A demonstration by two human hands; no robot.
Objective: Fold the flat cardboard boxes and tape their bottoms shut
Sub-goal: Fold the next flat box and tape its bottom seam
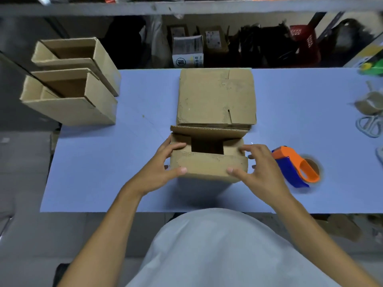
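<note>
A small cardboard box (209, 164) stands on the blue table (103, 162) in front of me, its flaps partly folded in with a dark gap in the middle. My left hand (163, 168) grips its left side, thumb on the near flap and fingers on the left end flap. My right hand (259, 168) grips the right side the same way. Behind the box lies a stack of flat cardboard boxes (216, 96). An orange and blue tape dispenser (296, 166) lies on the table just right of my right hand.
Two folded boxes (70, 88) stand with their openings up at the table's left end. Scissors (369, 125) and a tape roll (371, 102) lie at the far right edge. Cluttered shelving rises behind the table. The near table edge runs close to my body.
</note>
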